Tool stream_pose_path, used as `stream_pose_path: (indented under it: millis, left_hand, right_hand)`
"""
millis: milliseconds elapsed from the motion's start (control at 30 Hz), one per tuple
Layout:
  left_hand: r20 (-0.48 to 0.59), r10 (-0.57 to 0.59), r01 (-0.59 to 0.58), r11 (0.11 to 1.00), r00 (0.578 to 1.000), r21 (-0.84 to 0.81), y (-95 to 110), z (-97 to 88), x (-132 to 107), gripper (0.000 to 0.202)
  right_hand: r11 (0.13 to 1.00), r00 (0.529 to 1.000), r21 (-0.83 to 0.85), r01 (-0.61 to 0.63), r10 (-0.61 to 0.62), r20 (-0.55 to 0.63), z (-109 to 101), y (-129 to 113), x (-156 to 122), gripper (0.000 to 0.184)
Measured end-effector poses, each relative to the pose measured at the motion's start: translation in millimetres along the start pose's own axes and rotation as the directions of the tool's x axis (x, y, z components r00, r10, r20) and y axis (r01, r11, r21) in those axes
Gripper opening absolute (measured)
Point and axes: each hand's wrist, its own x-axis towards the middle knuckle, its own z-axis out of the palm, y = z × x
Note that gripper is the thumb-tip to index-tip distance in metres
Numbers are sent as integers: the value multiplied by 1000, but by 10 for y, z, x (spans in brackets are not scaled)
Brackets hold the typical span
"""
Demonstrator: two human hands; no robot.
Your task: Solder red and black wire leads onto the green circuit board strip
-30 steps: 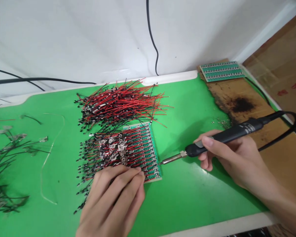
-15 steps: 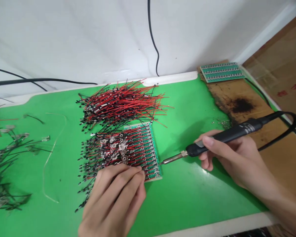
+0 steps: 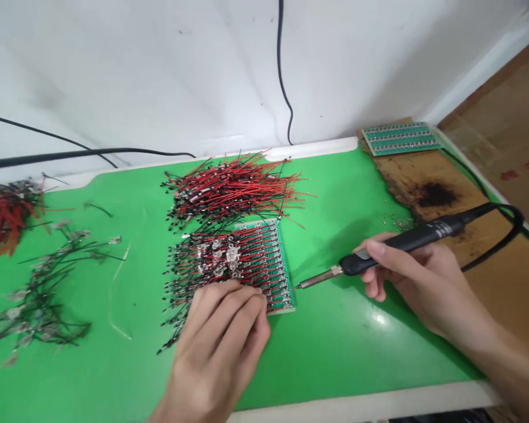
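Note:
My right hand [image 3: 417, 279] grips a black soldering iron [image 3: 397, 247] like a pen, its metal tip [image 3: 306, 284] pointing left, just off the right edge of a green circuit board [image 3: 282, 276]. The board lies on the green mat [image 3: 335, 346] and carries rows of red and black wires [image 3: 229, 261]. My left hand [image 3: 223, 341] lies flat, fingers together and stretched out, pressing on the near part of the wires and the board.
A heap of loose red and black wires [image 3: 233, 188] lies behind the board. More wire bundles [image 3: 39, 299] and a red bunch [image 3: 6, 211] sit at the left. A second green board [image 3: 399, 138] rests on a scorched wooden plate [image 3: 432, 191] at the right. Black cables [image 3: 83, 154] run along the wall.
The view has shifted, so everything sits a little further right and the red bunch at the left has come into sight. The iron's tip has drawn slightly away from the board's edge.

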Motion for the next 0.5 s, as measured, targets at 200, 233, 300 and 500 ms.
stream_pose_path:
  millis: [200, 233, 300, 500]
  left_hand:
    - [-9, -20, 20, 996, 1000, 89, 136, -93, -46, 32]
    - [-33, -27, 31, 993, 999, 117, 99, -177, -66, 36]
    - [-121, -55, 80, 974, 991, 214, -97, -427, -115, 38]
    - [-20, -125, 113, 803, 992, 585, -1299, -1302, -212, 22]
  right_hand:
    - [998, 997, -61, -24, 18, -81, -38, 44, -3, 46]
    - [997, 994, -65, -31, 24, -107, -44, 55, -1, 46]
    - [996, 988, -74, -50, 39, -146, -52, 77, 3, 48]
    - [992, 982, -88, -87, 70, -178, -24, 105, 12, 52]
